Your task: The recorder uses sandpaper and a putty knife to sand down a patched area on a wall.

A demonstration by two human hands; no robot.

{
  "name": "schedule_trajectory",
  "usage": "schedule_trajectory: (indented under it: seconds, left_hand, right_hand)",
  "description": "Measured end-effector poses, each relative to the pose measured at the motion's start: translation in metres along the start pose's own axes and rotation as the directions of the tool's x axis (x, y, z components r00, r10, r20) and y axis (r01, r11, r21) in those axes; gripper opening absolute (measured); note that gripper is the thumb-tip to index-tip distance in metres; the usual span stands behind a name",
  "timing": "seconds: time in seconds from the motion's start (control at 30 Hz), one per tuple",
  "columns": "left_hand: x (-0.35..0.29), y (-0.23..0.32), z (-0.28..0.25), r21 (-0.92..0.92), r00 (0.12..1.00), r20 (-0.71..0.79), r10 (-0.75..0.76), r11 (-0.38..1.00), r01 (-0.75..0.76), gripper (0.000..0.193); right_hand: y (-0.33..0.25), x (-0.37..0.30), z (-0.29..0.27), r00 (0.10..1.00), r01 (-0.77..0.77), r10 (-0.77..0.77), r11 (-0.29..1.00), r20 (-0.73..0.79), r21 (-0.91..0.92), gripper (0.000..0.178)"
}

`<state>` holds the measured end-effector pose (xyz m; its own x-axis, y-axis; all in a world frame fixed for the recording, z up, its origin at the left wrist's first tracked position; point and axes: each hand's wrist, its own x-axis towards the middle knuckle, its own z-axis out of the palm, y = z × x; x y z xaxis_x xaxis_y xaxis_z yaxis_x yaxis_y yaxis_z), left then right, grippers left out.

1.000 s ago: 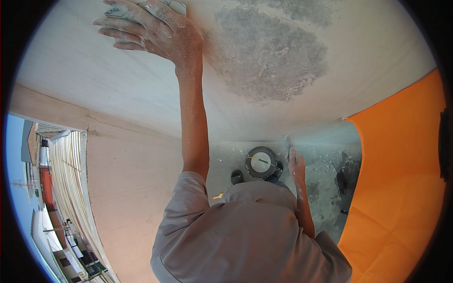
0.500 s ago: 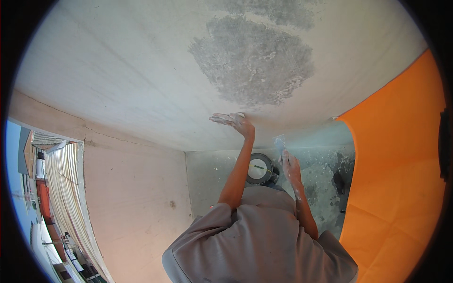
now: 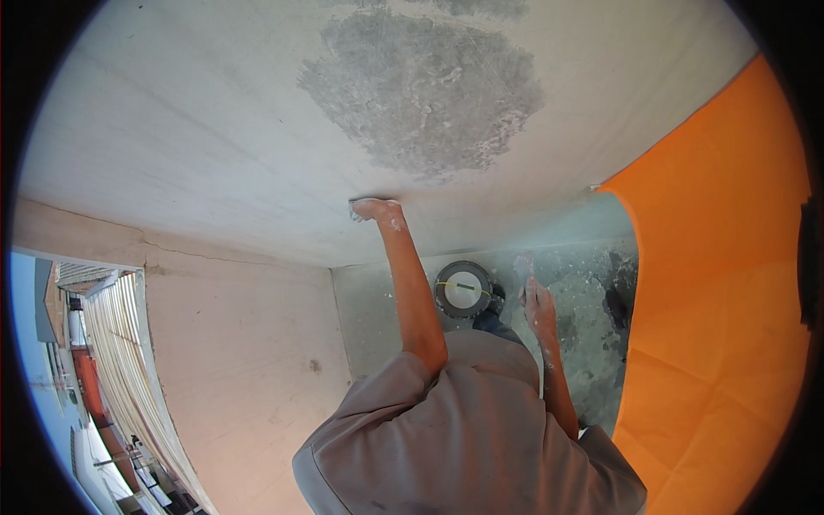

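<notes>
Against the pale wall (image 3: 215, 129), below a rough grey patch (image 3: 425, 90), my left hand (image 3: 375, 209) is pressed with its fingers bent. A thin dark edge shows between this hand and the wall; what it belongs to is hidden. White dust covers the hand and wrist. Lower down on the right, my right hand (image 3: 539, 307) is closed round a putty knife (image 3: 524, 264), its blade pointing up and away from me, apart from the wall. Pale smears mark the right hand and forearm.
A round black bucket (image 3: 441, 302) with a white inside stands on the stained floor (image 3: 369, 296) between my arms. An orange sheet (image 3: 712, 300) hangs along the right. To the left, a side wall (image 3: 240, 360) ends at an opening onto rooftops.
My left hand has slid left along the wall, its fingers going from stretched out to bent. My right hand with the putty knife has shifted slightly right and down. The view has tilted a little.
</notes>
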<state>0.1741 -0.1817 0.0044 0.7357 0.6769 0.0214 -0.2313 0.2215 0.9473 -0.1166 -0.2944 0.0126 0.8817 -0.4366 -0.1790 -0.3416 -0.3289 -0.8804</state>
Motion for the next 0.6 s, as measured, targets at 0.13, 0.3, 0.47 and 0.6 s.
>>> schedule_trajectory:
  seconds: [0.13, 0.3, 0.47, 0.6]
  left_hand:
    - [0.005, 0.008, 0.012, -0.157, 0.997, 0.025, -0.072, 0.985, 0.075, 0.074]
    - [-0.005, 0.017, 0.027, -0.347, 0.982, 0.064, -0.177, 0.919, 0.189, 0.075]
    - [-0.087, 0.039, 0.064, -0.078, 0.944, 0.229, -0.238, 0.962, 0.262, 0.079]
    - [-0.104, 0.031, 0.072, -0.002, 0.945, 0.268, -0.189, 0.981, 0.196, 0.078]
  right_hand:
    - [0.011, 0.003, 0.007, 0.999, -0.030, 0.030, 0.999, -0.024, 0.018, 0.058]
    - [0.005, 0.012, 0.008, 0.999, -0.012, 0.014, 0.999, -0.036, 0.034, 0.058]
    - [0.027, 0.041, 0.011, 0.992, -0.097, 0.100, 0.994, -0.078, 0.042, 0.058]
    - [0.055, 0.051, -0.008, 0.983, -0.138, 0.142, 0.989, -0.118, 0.044, 0.058]
